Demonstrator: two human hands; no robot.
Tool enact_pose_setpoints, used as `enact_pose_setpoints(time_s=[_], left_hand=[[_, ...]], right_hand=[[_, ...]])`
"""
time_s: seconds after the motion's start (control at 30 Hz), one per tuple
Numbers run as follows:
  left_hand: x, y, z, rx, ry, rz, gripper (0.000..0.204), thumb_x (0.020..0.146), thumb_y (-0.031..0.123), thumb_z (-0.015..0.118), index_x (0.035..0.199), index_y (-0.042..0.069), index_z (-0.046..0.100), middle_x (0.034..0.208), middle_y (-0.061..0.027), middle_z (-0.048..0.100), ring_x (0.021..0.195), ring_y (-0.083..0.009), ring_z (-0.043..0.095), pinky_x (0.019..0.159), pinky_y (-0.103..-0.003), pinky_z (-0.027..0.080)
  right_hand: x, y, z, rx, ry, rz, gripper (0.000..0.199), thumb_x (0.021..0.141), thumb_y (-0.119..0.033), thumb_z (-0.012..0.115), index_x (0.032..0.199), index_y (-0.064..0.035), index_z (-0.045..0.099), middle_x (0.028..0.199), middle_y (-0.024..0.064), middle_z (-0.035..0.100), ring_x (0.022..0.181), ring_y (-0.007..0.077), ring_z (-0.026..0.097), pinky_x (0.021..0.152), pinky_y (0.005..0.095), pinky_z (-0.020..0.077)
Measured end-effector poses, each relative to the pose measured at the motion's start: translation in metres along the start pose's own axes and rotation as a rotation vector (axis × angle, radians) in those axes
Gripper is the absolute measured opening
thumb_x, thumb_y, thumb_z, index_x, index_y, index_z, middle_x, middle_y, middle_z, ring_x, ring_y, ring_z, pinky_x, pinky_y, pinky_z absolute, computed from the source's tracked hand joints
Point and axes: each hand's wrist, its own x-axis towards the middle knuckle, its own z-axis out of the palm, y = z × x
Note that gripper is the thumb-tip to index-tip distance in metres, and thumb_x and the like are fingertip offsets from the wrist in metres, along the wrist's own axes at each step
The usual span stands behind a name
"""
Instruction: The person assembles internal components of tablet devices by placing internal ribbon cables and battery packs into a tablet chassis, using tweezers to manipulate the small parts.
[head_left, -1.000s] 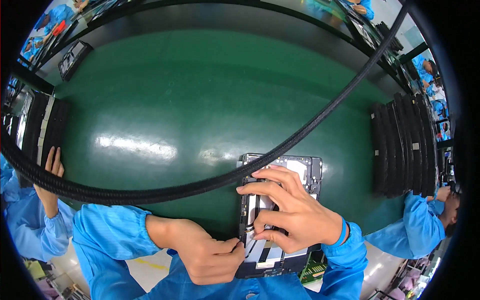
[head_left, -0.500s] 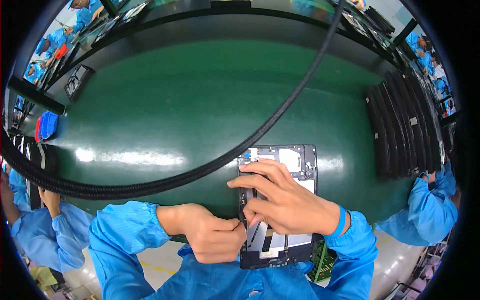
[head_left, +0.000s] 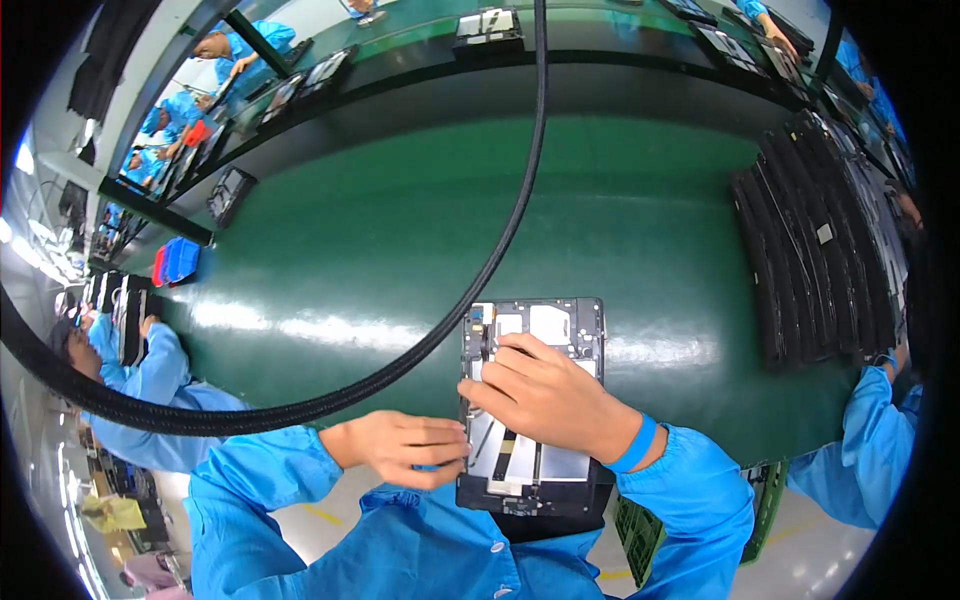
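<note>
An opened tablet [head_left: 565,462] with its inner parts bare lies at the near edge of the green table: black frame, silver-white plates, dark ribbon strips. My right hand [head_left: 555,395], with a blue band at the wrist, rests over its middle. Its fingers are bent and close together, the index tip down at the tablet's left edge; the thumb is hidden beneath, and whatever they pinch is out of sight. My left hand [head_left: 408,448] is beside that same edge, fingers stretched out and slightly apart, their tips at the frame.
A thick black braided cable [head_left: 440,330] arcs across the view above the table [head_left: 350,230]. Black trays [head_left: 815,250] are stacked at the right. Blue and red bins [head_left: 180,260] stand at the left. Co-workers in blue sit on both sides. A shelf with opened devices [head_left: 488,28] runs along the back.
My left hand has gone from a closed pinch to stretched fingers. My right hand's spread fingers have drawn together and bent over the tablet's left side. The view has shifted.
</note>
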Motion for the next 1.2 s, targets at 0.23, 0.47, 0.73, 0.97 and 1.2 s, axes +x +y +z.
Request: enact_pose_setpoints(time_s=[0.23, 0.47, 0.73, 0.97, 1.2], left_hand=[[-0.007, -0.003, 0.003, 0.03, -0.05, -0.078, 0.022, 0.092, 0.019, 0.085, 0.108, 0.008, 0.075, 0.111, -0.0151, 0.073, 0.101, -0.0304, 0.075, 0.101, -0.05, 0.068], [0.004, 0.003, -0.003, -0.041, 0.033, -0.358, 0.042, 0.086, 0.027, 0.091, 0.12, 0.006, 0.079, 0.112, -0.0139, 0.071, 0.094, -0.0333, 0.076, 0.082, -0.043, 0.067], [0.024, -0.034, -0.003, -0.112, 0.134, -0.185, 0.037, 0.083, 0.026, 0.091, 0.108, 0.003, 0.076, 0.111, -0.0142, 0.069, 0.091, -0.0301, 0.075, 0.075, -0.039, 0.062], [0.023, -0.039, -0.005, 0.112, 0.151, 0.059, 0.021, 0.085, 0.016, 0.078, 0.1, 0.001, 0.074, 0.106, -0.0124, 0.075, 0.088, -0.0231, 0.073, 0.08, -0.033, 0.063], [0.021, -0.057, -0.005, 0.037, 0.182, 0.171, 0.021, 0.082, 0.015, 0.075, 0.096, 0.0, 0.074, 0.103, -0.0135, 0.074, 0.088, -0.024, 0.073, 0.083, -0.034, 0.065]], right_hand=[[-0.005, 0.009, 0.005, 0.062, 0.012, -0.021, 0.013, 0.091, -0.016, 0.076, 0.095, -0.008, 0.066, 0.09, 0.0046, 0.06, 0.092, 0.0249, 0.066, 0.093, 0.0413, 0.0546], [0.0, 0.016, -0.014, 0.083, -0.035, 0.09, 0.018, 0.095, -0.02, 0.079, 0.096, -0.0082, 0.065, 0.093, 0.0071, 0.059, 0.098, 0.0291, 0.064, 0.092, 0.0434, 0.0523], [0.021, 0.019, -0.029, -0.049, 0.055, 0.211, 0.02, 0.083, -0.014, 0.091, 0.093, -0.0069, 0.075, 0.092, 0.0076, 0.059, 0.096, 0.0323, 0.06, 0.094, 0.0467, 0.0509], [0.021, 0.02, -0.024, 0.032, 0.007, 0.3, 0.018, 0.085, -0.012, 0.09, 0.092, -0.0073, 0.075, 0.088, 0.0062, 0.058, 0.093, 0.0296, 0.058, 0.088, 0.0433, 0.0474], [0.025, 0.022, -0.019, 0.078, 0.016, 0.333, 0.017, 0.083, -0.01, 0.092, 0.091, -0.0088, 0.077, 0.085, 0.0049, 0.057, 0.086, 0.0279, 0.055, 0.081, 0.0407, 0.0446]])
